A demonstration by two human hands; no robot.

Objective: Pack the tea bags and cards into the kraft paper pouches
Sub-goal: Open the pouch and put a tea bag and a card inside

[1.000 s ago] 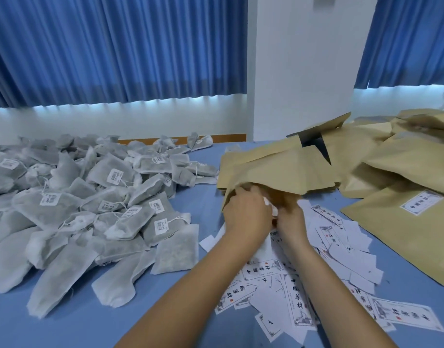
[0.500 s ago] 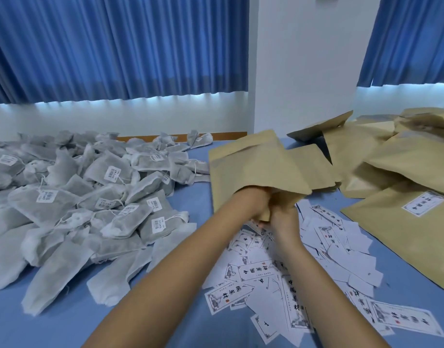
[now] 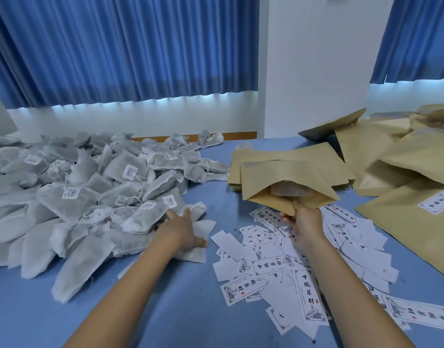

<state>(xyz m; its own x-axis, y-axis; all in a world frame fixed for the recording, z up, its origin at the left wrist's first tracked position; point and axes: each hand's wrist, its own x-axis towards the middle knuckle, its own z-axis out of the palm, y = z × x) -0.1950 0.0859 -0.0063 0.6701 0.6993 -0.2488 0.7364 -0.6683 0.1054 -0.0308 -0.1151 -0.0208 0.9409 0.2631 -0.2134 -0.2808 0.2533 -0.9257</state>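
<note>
Pouch (image 3: 286,175) at my one o'clock gapes with a tea bag (image 3: 291,190) inside, my right hand (image 3: 303,221) pinching its lower lip above the cards (image 3: 278,266) at five o'clock, while my left hand (image 3: 183,232) lies straight-fingered on the bags (image 3: 90,194) heaped at ten o'clock on the surface (image 3: 165,310).

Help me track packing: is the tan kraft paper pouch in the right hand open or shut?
Open: the tan kraft paper pouch gapes at its mouth, a pale tea bag visible inside.
</note>
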